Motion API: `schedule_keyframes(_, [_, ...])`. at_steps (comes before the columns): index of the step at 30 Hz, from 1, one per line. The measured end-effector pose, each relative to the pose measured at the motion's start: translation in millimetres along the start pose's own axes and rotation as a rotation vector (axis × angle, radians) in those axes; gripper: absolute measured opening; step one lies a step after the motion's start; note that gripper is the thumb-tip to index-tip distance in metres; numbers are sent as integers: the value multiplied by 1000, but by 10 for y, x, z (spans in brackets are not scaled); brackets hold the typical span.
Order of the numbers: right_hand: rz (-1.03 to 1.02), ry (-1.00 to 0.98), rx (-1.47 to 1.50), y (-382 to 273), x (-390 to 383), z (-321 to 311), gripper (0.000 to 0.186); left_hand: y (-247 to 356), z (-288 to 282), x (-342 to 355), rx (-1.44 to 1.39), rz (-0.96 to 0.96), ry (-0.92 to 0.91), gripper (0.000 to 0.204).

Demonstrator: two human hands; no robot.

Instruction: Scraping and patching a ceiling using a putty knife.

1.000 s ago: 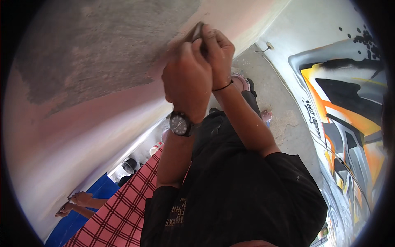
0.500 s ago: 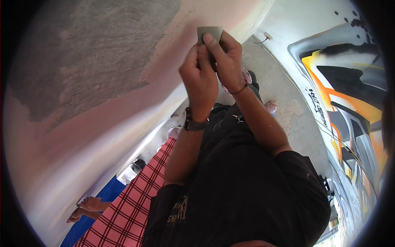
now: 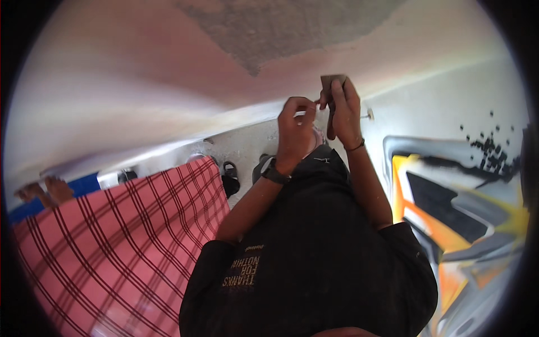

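My right hand (image 3: 348, 115) grips a putty knife (image 3: 331, 81), its flat metal blade pointing up toward the wall and its dark handle hanging below the fingers. The thumb presses on the blade's face. Beside it, my left hand (image 3: 296, 132) is closed, thumb and fingers curled together near the right hand's fingertips; whatever it pinches, if anything, is too small to make out. In front of both hands rises the wall (image 3: 213, 90), pale and pinkish, with a rough grey patch (image 3: 286, 31) higher up.
At the left is a person in a pink checked garment (image 3: 135, 224), with hands (image 3: 48, 192) near the wall and a sandalled foot (image 3: 230, 170) on the concrete floor (image 3: 247, 140). A painted wall (image 3: 449, 208) stands to the right. A socket (image 3: 369, 114) sits near the corner.
My view has swung left, bringing more of the checked garment into sight. My left hand has come off the putty knife's blade and sits beside it; the right hand keeps hold.
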State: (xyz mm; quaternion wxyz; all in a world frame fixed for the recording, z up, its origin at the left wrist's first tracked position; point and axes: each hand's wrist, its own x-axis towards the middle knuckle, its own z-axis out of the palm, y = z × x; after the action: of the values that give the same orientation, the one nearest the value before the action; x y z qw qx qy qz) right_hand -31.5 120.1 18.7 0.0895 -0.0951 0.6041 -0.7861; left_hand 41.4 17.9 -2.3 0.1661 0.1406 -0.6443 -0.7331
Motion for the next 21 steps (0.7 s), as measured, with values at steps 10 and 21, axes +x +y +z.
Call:
schedule_keyframes(10, [464, -819, -406, 54, -89, -166, 14, -80, -506, -344, -50, -62, 232, 10])
schedule_keyframes(21, [361, -894, -565, -855, 101, -169, 21, -173, -663, -530, -229, -96, 307, 8])
